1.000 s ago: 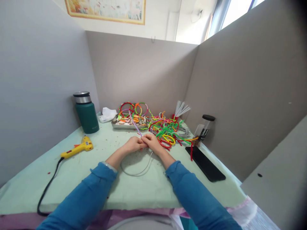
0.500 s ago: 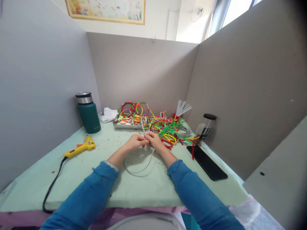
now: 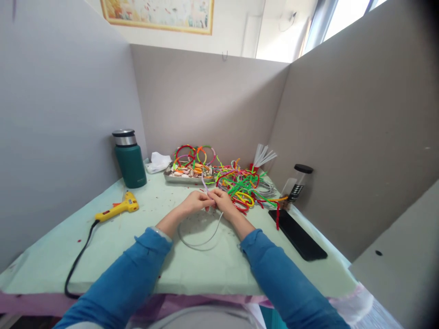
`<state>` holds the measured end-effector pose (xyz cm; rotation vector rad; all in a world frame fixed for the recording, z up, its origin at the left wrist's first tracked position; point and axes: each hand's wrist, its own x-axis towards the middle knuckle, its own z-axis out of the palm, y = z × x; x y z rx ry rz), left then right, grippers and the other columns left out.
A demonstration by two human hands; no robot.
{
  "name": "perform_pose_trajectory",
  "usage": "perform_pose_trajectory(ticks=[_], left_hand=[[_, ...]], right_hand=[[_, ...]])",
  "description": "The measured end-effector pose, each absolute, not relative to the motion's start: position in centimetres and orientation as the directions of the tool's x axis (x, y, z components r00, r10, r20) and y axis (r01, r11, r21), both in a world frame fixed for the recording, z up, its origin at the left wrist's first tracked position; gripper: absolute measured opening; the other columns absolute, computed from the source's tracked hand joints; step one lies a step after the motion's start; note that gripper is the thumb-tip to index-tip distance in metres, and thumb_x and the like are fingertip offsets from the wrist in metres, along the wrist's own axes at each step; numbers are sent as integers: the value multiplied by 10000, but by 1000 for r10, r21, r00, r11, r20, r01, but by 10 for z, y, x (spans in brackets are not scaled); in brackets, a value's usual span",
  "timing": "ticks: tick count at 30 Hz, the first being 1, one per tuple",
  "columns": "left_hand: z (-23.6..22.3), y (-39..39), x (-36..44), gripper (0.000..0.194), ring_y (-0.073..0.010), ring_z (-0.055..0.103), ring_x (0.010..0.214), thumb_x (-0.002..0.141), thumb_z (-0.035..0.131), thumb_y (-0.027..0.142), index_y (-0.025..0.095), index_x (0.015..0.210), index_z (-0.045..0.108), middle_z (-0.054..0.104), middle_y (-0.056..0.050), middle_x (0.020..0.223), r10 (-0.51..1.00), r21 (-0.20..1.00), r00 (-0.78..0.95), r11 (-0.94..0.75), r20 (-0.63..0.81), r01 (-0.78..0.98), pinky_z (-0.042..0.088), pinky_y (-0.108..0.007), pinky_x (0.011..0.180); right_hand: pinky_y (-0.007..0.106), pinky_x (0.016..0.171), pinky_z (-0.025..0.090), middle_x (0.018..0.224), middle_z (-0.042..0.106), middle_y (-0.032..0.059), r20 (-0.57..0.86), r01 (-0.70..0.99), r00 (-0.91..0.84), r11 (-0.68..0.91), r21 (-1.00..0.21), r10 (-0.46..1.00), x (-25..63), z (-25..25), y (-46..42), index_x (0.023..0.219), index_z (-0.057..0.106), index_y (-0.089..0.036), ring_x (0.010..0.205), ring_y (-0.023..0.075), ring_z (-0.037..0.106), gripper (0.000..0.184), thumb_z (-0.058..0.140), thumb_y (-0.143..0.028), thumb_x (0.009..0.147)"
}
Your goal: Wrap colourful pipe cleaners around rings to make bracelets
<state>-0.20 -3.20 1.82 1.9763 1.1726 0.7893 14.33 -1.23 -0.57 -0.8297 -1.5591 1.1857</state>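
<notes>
My left hand (image 3: 196, 202) and my right hand (image 3: 221, 201) meet over the middle of the table, fingertips pinched close together. A thin grey wire hoop (image 3: 200, 249) hangs down from between them toward me, its upper part covered by the fingers. From the pinch a lilac pipe cleaner (image 3: 204, 183) sticks up and away. My left fingers close on the hoop, while my right fingers close where the pipe cleaner meets it. A small bit of red shows under the fingertips. The exact contact is hidden.
Beyond the hands lie a metal tray (image 3: 185, 180) of small pieces, finished colourful hoops (image 3: 185, 148) and a heap of pipe cleaners (image 3: 245, 185). A yellow glue gun (image 3: 118, 208) and green bottle (image 3: 130, 164) stand left; a black phone (image 3: 298, 235) and clear jar (image 3: 295, 185) are right.
The whole view has shifted slightly to the right. My hands keep the same pinch, with only a slight change in the fingers and in the pipe cleaner's lean.
</notes>
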Motion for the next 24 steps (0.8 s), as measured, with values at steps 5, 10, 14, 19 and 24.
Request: perform_pose_trajectory(ticks=[5,10,14,19,24], left_hand=[[24,-36,0,412,-92,388,499,700,559,480,108,539,631,527,-13,498,904,804,397,-352,158,480,285,-230,516],[27,-39,0,413,-97,404,513,695,560,485,113,531,631,534,-14,501,903,814,402,-344,151,468,299,-228,526],[26,-39,0,415,-95,399,513,697,562,486,110,534,626,526,-14,500,902,816,403,-346,154,463,296,-231,527],[25,-36,0,414,-88,381,508,700,559,479,104,535,618,525,-13,507,906,821,390,-344,162,456,282,-226,513],[27,-38,1,391,-88,394,504,697,564,468,104,578,642,545,-13,521,906,814,379,-359,187,456,278,-215,493]], right_hand=[[221,426,253,498,440,-47,291,-39,-302,293,-955,908,144,-8,-10,612,511,-169,448,79,369,299,576,-438,722],[212,432,263,497,441,-47,301,-33,-315,307,-951,900,144,-11,-8,630,518,-167,450,75,370,307,566,-454,729],[208,429,263,506,441,-44,302,-35,-313,306,-951,901,143,-10,-9,621,513,-164,451,73,373,311,569,-451,726],[213,437,274,506,452,-42,310,-71,-287,302,-951,907,144,-9,-7,622,515,-165,454,77,377,303,581,-444,720],[219,454,296,506,456,-45,319,-120,-276,296,-948,907,145,-8,-5,635,512,-170,463,83,391,300,591,-450,709]])
